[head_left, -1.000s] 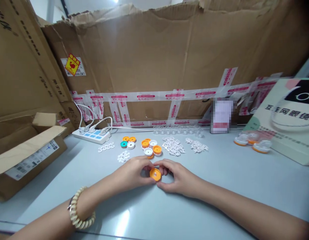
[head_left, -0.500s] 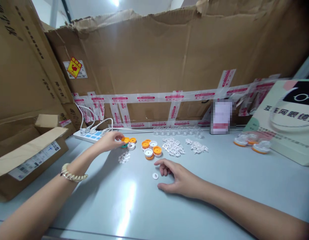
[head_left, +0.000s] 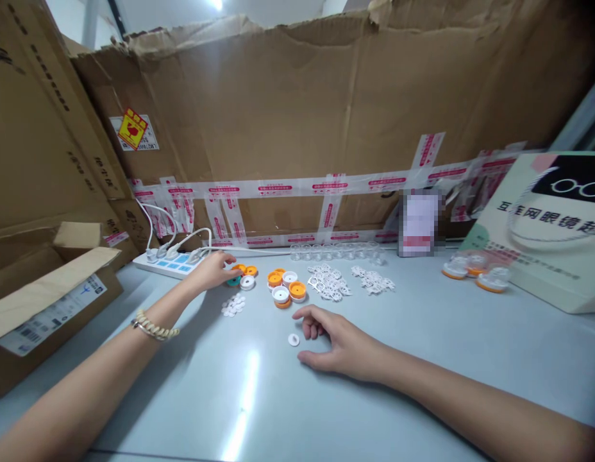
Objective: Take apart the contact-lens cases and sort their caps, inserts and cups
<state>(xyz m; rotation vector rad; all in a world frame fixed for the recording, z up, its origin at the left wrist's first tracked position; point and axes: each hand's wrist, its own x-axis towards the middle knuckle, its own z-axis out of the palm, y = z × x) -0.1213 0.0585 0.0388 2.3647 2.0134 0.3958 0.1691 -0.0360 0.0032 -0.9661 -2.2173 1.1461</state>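
My left hand [head_left: 211, 271] reaches far over the grey table [head_left: 422, 359] to a small cluster of caps [head_left: 243, 275], orange, teal and white, and its fingertips touch them; whether it grips one is hidden. My right hand [head_left: 338, 343] rests on the table with fingers loosely curled and nothing in it. A small white disc [head_left: 293, 339] lies just left of its fingertips. A second group of orange and white caps [head_left: 285, 287] sits behind the right hand.
Piles of small white plastic pieces [head_left: 332, 283] lie beyond the caps, more white discs [head_left: 233, 304] near the left hand. A white power strip [head_left: 168, 264] with cables, an open carton [head_left: 42, 301] at left, taped cardboard walls [head_left: 302, 128] behind, and a paper bag [head_left: 547, 231] at right.
A second ago both hands held an orange cap together in the middle. The left hand has since carried it away to the far cap cluster; the white disc stays by the right hand.
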